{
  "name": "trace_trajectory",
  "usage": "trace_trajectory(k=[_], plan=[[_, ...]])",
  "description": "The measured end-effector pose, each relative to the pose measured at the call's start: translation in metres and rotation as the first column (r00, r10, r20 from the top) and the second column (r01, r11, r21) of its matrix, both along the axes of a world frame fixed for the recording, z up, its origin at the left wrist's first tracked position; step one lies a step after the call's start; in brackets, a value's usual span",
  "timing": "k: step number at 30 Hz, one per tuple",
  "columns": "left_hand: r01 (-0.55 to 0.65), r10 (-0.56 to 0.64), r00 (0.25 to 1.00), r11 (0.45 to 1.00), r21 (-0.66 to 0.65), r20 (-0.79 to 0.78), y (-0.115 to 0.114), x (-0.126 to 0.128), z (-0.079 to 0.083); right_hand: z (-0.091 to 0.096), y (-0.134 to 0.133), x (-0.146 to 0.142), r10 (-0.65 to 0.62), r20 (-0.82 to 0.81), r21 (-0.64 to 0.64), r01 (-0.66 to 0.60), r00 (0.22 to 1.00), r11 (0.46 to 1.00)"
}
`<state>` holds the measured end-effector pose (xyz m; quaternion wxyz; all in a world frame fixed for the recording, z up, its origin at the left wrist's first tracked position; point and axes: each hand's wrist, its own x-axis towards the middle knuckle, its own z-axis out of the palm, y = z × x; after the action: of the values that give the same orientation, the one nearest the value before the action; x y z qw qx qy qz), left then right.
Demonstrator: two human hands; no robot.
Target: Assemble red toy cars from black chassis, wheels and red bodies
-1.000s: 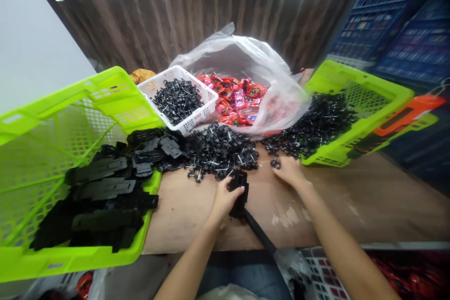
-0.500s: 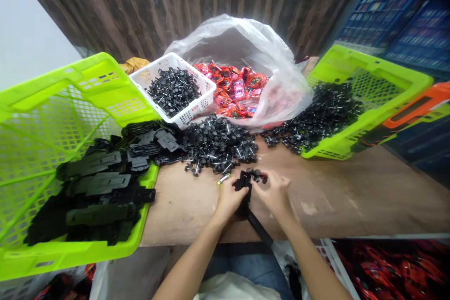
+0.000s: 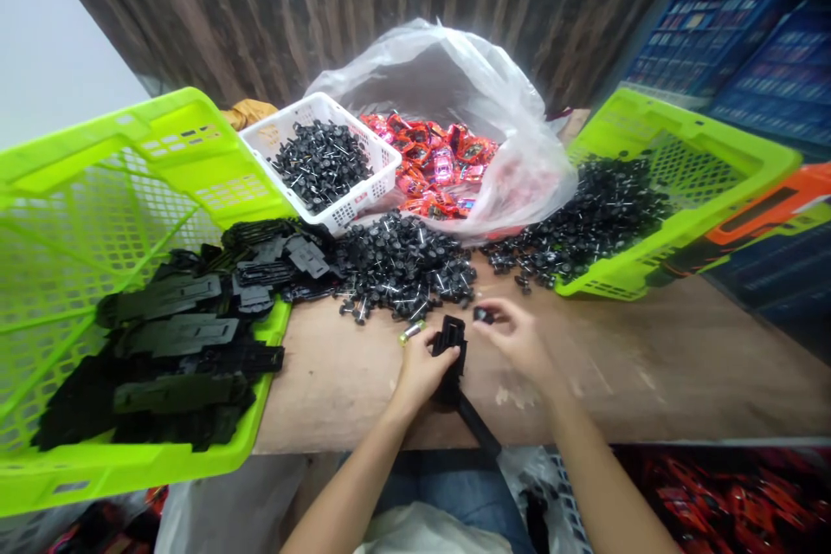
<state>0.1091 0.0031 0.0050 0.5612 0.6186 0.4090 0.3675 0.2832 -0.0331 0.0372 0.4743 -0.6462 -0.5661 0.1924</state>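
Gripping a black part, curled left fingers face bent right fingers pinching a small dark piece.

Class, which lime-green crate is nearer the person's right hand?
The right crate, with the orange tool at its edge; the left crate, holding flat black pieces, is farther from the right hand.

your left hand, right hand, left forearm and right forearm are bare. you wear blue, denim-like trousers. at the lower edge of the view, your off-white, softly creased cloth garment overlaps them.
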Motion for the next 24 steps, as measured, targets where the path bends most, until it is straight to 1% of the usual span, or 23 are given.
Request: trace_trajectory(k=[1,2,4,7,10,12,14,16,18,21,24], plan=[[0.01,-0.01,1.0,1.0,-0.001,0.016,-0.001,0.0,0.001,-0.001,-0.005,-0.013,0.06,0.038,0.001,-0.06,0.997,0.998],[0.014,-0.014,1.0,1.0,0.0,0.025,-0.002,-0.001,0.001,-0.003,-0.01,-0.025,0.087,0.076,0.017,-0.088,0.993,0.996],[0.007,-0.007,1.0,1.0,0.011,0.021,-0.003,-0.002,0.0,-0.009,-0.017,-0.042,0.064,0.149,0.078,-0.076,0.987,0.994],[0.001,0.0,1.0,0.999,0.051,-0.025,-0.006,-0.005,0.0,-0.018,-0.023,-0.05,0.011,0.267,0.136,-0.048,0.964,0.99],[0.008,0.006,0.995,0.991,0.134,-0.103,-0.008,-0.008,0.004,-0.023,-0.024,-0.053,-0.015,0.37,0.15,-0.044,0.929,0.988],[0.015,0.016,0.987,0.981,0.192,-0.158,-0.009,-0.01,0.007,-0.024,-0.023,-0.057,-0.054,0.412,0.149,-0.009,0.91,0.989],[0.017,0.028,0.98,0.974,0.226,-0.196,-0.009,-0.014,0.009,-0.026,-0.021,-0.063,-0.11,0.421,0.151,0.05,0.9,0.987],[0.01,0.045,0.972,0.973,0.232,-0.23,-0.008,-0.019,0.008,-0.026,-0.018,-0.07,-0.125,0.395,0.139,0.075,0.91,0.987],[-0.002,0.058,0.964,0.978,0.211,-0.259,-0.007,-0.025,0.006,-0.025,-0.014,-0.075,-0.069,0.359,0.104,0.034,0.931,0.994],[-0.002,0.044,0.964,0.988,0.156,-0.263,-0.005,-0.036,0.004,-0.02,-0.01,-0.08,0.032,0.322,0.044,-0.048,0.946,0.998],[-0.013,0.053,0.963,0.988,0.151,-0.264,-0.005,-0.045,0.008,-0.015,-0.009,-0.086,0.024,0.299,0.022,-0.032,0.954,0.999]])
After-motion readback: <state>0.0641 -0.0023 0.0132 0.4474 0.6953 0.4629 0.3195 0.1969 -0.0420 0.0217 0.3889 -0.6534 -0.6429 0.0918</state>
